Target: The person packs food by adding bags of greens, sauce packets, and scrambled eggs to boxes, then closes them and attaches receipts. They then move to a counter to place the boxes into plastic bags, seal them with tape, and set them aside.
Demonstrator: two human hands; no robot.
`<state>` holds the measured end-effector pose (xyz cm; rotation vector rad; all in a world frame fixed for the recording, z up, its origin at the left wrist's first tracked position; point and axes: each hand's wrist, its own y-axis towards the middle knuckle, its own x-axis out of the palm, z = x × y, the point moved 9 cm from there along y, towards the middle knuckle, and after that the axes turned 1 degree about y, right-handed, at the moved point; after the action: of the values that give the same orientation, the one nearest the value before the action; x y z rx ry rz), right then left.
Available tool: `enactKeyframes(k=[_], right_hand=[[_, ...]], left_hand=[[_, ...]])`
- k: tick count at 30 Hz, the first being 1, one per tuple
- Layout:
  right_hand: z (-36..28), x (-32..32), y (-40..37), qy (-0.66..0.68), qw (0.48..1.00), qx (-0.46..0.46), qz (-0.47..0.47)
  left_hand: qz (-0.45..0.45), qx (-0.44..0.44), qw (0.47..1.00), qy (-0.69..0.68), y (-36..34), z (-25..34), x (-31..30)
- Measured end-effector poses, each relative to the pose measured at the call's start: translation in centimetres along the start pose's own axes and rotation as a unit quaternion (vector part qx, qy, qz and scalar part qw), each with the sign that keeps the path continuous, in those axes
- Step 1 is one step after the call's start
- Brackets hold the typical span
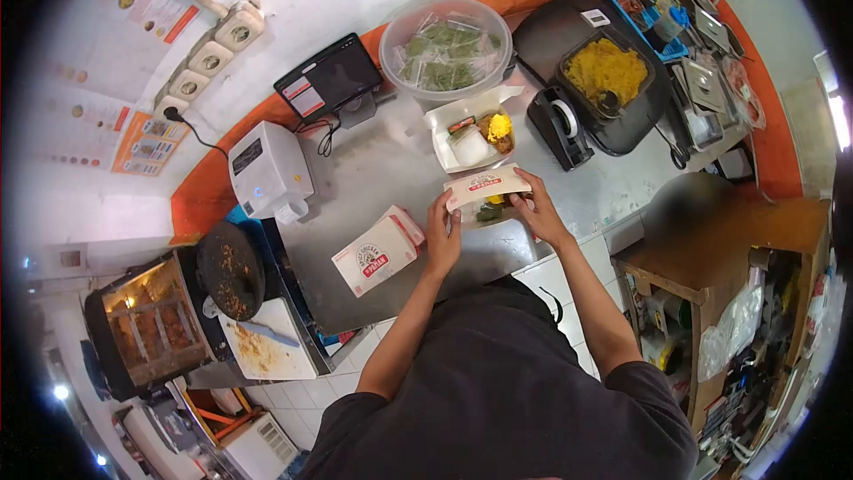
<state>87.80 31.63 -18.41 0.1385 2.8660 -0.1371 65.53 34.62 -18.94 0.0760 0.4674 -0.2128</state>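
A printed carton (487,185) is being gripped at its ends by the left hand (442,238) and right hand (538,213), just on the near side of the open meal box (471,135). The food (490,210) beneath could be getting squashed or spilled if it is being pressed down crooked.

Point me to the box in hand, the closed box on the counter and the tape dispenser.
held box (487,183): head view, printed top flap.
closed box (378,253): head view, logo face.
tape dispenser (562,138): head view, black body.
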Motion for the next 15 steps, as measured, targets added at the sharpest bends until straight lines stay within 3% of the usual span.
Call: enactKeyframes(k=[2,6,8,11,15], right_hand=[[0.1,0.3,-0.3,0.109,0.994,0.015,0.000],[1.6,0.3,-0.4,0.091,0.995,0.027,-0.009],[2.4,1.8,-1.2,0.163,0.982,0.062,-0.073],[3.9,2.0,-1.4,0.121,0.990,-0.019,-0.063],[3.3,1.3,-1.7,0.130,0.983,-0.019,-0.132]], left_hand=[[-0.012,-0.051,0.978,-0.203,-0.4,-2.1,1.2],[-0.039,-0.061,0.980,-0.185,-0.5,-2.5,1.5],[-0.061,-0.035,0.973,-0.219,-1.0,-2.3,1.8],[-0.105,-0.021,0.962,-0.250,-1.8,-1.7,2.2],[-0.133,0.009,0.974,-0.185,-2.6,-1.9,2.3]])
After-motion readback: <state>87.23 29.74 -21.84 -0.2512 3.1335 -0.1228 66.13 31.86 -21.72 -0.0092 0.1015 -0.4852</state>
